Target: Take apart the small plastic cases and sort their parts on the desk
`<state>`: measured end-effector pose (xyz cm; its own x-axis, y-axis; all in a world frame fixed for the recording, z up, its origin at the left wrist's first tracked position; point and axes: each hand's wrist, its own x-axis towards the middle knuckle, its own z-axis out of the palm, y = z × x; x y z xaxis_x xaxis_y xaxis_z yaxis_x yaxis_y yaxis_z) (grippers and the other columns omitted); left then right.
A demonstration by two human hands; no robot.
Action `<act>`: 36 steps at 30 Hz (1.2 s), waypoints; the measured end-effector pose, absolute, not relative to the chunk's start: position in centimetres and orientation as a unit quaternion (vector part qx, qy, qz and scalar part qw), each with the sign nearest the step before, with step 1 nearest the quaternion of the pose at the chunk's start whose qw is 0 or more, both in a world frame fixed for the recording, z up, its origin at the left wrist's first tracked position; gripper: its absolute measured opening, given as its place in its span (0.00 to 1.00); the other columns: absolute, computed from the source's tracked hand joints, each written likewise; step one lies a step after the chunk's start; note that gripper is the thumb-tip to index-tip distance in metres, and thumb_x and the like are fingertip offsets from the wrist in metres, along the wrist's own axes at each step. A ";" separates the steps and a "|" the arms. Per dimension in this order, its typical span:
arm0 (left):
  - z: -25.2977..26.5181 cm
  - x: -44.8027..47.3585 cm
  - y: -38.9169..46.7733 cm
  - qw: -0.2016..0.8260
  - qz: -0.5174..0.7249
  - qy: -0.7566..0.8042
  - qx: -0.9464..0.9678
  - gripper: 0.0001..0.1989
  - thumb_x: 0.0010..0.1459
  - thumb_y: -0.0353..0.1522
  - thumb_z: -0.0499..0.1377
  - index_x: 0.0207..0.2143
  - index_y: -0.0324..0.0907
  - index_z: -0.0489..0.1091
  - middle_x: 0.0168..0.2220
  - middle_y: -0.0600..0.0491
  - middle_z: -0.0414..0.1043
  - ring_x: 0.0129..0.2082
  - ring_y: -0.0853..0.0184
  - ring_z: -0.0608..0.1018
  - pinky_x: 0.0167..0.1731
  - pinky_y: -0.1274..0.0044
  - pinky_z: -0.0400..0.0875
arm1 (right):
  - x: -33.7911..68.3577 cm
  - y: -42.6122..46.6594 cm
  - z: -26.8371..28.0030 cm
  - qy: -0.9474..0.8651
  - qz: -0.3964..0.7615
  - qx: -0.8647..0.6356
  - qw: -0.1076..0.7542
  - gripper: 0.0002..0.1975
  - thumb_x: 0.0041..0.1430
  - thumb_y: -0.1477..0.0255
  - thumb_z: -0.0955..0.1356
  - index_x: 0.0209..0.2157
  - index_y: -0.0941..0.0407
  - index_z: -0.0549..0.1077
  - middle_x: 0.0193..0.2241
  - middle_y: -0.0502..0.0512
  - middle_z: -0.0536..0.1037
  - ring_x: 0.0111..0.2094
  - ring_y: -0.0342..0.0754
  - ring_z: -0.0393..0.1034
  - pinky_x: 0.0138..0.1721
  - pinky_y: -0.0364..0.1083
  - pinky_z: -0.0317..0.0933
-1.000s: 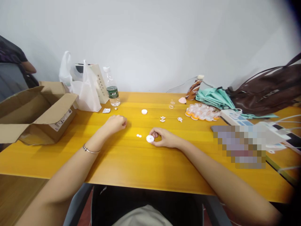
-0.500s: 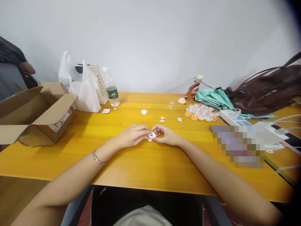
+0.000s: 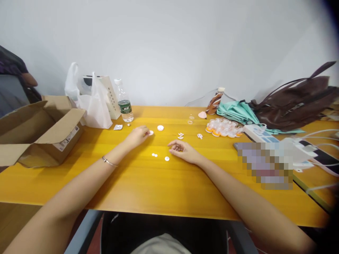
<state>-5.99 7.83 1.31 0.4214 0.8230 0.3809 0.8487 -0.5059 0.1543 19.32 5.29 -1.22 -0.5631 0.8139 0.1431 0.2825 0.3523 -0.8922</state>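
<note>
Just left of a white round lid-like piece point(image 3: 160, 127), my left hand point(image 3: 137, 137) pinches a small white disc point(image 3: 151, 133) at its fingertips, close to the tabletop. My right hand point(image 3: 182, 151) rests on the wood with its fingers loosely bent and apart, nothing in them. Beside it lies a small round white piece point(image 3: 167, 158). Two tiny white discs point(image 3: 154, 155) lie side by side between the hands. Beyond my right hand are small white cut-out pieces point(image 3: 180, 135) and another openwork white piece point(image 3: 200, 136).
At left stand an open cardboard box point(image 3: 63, 134), a white plastic bag point(image 3: 96, 106) and a water bottle point(image 3: 124, 106). On the right are clear cups with orange bases point(image 3: 224, 127), a brown bottle point(image 3: 215, 101), a teal cloth point(image 3: 235, 111), a power strip point(image 3: 261, 133) and a blurred-out flat object point(image 3: 265, 165).
My hands have parted. The left has moved away to the left with the white disc, while the right has let go and stayed near its place. Small white pieces now show between them.
</note>
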 end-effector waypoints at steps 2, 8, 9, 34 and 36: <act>1.1 -6.7 9.5 0.038 -0.163 -0.521 -0.837 0.09 0.56 0.30 0.52 0.29 0.37 0.70 0.31 0.49 0.71 0.31 0.68 0.73 0.33 0.78 0.66 | 19.4 5.2 -1.1 -0.773 0.434 -0.357 0.292 0.15 0.51 0.64 0.66 0.38 0.58 0.68 0.27 0.50 0.70 0.26 0.40 0.62 0.29 0.42 0.58; 0.7 -5.6 10.5 0.063 -0.153 -0.533 -0.830 0.12 0.57 0.31 0.49 0.36 0.38 0.71 0.39 0.46 0.72 0.40 0.63 0.73 0.41 0.73 0.64 | 19.6 5.2 -0.9 -0.789 0.420 -0.355 0.273 0.12 0.53 0.65 0.65 0.36 0.58 0.70 0.28 0.51 0.71 0.28 0.42 0.64 0.32 0.43 0.59; 0.7 -5.0 10.3 0.071 -0.154 -0.527 -0.833 0.13 0.58 0.32 0.49 0.40 0.39 0.70 0.42 0.45 0.71 0.43 0.62 0.72 0.43 0.72 0.63 | 19.6 5.2 -0.9 -0.791 0.419 -0.354 0.272 0.12 0.53 0.65 0.65 0.36 0.58 0.70 0.28 0.51 0.71 0.29 0.42 0.64 0.32 0.43 0.59; 0.2 -5.0 8.0 -0.004 -0.030 -0.550 -0.835 0.25 0.62 0.38 0.43 0.58 0.36 0.50 0.61 0.40 0.49 0.60 0.58 0.57 0.55 0.67 0.55 | 19.4 5.1 -0.7 -0.799 0.411 -0.353 0.260 0.11 0.53 0.66 0.65 0.34 0.58 0.71 0.27 0.51 0.72 0.29 0.43 0.64 0.34 0.45 0.59; -0.1 -5.0 8.2 -0.019 -0.010 -0.561 -0.827 0.26 0.62 0.39 0.41 0.60 0.36 0.46 0.62 0.42 0.44 0.62 0.58 0.51 0.57 0.64 0.51 | 19.4 5.1 -0.7 -0.799 0.410 -0.356 0.257 0.11 0.53 0.66 0.64 0.34 0.58 0.71 0.27 0.51 0.72 0.29 0.43 0.64 0.34 0.45 0.59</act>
